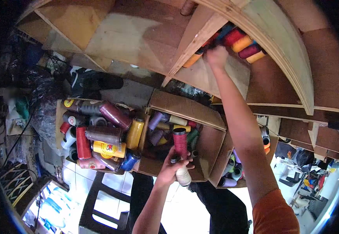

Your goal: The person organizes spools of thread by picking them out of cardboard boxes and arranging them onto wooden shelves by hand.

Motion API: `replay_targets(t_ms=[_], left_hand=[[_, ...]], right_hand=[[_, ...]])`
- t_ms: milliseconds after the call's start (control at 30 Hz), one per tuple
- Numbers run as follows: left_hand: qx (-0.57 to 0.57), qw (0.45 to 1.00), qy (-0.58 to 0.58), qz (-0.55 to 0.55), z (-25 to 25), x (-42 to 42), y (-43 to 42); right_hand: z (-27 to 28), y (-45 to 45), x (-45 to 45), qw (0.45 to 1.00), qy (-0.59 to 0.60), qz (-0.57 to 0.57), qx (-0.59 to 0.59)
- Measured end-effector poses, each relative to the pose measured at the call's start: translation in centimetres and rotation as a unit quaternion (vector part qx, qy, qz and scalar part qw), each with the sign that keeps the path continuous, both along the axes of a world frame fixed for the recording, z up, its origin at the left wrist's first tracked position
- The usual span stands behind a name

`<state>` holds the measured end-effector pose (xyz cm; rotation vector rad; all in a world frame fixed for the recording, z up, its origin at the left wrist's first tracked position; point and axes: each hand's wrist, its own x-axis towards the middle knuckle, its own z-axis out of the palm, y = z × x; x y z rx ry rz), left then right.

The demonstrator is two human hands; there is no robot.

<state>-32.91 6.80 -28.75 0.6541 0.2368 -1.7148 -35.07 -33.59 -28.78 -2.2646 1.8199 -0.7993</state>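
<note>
Right arm point(243, 128) raised; right hand point(217, 57) in shelf point(236, 78) — grip unclear; left hand point(168, 168) — clasping spools point(181, 142)

The person's left hand point(170, 170) clutches a red spool point(180, 141) and a pale spool point(183, 176) near an open cardboard box point(210, 150), as I watch remotely. The right hand point(217, 58) reaches among colorful spools point(243, 43) on a wooden shelf point(234, 72), fingertips hidden from me. At left, thread cones point(107, 134) heap a second box point(59, 126).

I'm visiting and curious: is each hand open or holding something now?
Left hand: holding a red spool and a white spool.
Right hand: at shelved spools; grip cannot be told.
</note>
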Motion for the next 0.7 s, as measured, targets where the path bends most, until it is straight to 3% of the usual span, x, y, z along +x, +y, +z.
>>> replay_targets(t_ms=[67,133,200,233,267,300,333,367,467,600,667,700], left_hand=[[0.012,1.000,-0.012,-0.009,0.3,0.4,0.1],[0.023,0.999,-0.021,-0.021,0.7,0.8,-0.3],[0.016,0.999,-0.037,-0.034,0.8,1.1,-0.6],[0.015,0.998,-0.046,-0.040,0.8,1.1,-0.6],[0.010,0.998,-0.050,-0.039,0.7,1.0,-0.6],[0.005,0.998,-0.056,-0.039,0.5,1.0,-0.4],[0.000,0.997,-0.062,-0.039,0.3,0.9,-0.3],[-0.011,0.995,-0.075,-0.059,-0.2,0.7,0.0],[-0.024,0.991,-0.094,-0.091,-1.3,0.3,0.6],[-0.024,0.995,-0.083,-0.042,0.1,0.5,-0.5],[-0.035,0.996,-0.075,-0.030,0.6,0.4,-0.7],[-0.040,0.996,-0.068,-0.038,0.6,0.5,-0.7]], right_hand=[[0.3,0.8,-0.8,0.999,-0.013,-0.017,0.050],[3.8,5.7,-1.0,0.984,-0.165,0.020,0.062],[3.5,9.7,-4.0,0.926,-0.308,0.149,0.163],[5.6,12.9,-4.8,0.877,-0.310,0.131,0.343],[6.8,15.4,-6.1,0.838,-0.250,0.158,0.458],[7.8,18.5,-6.8,0.769,-0.267,0.126,0.567],[5.8,21.1,-8.5,0.781,-0.208,0.198,0.554],[5.8,22.3,-9.5,0.748,-0.002,0.240,0.619],[4.9,27.4,-10.5,0.749,-0.198,0.158,0.613],[5.8,25.3,-10.5,0.718,-0.370,0.041,0.589],[5.3,22.4,-10.3,0.588,-0.587,-0.048,0.554],[5.7,20.2,-10.3,0.570,-0.609,-0.038,0.550]])
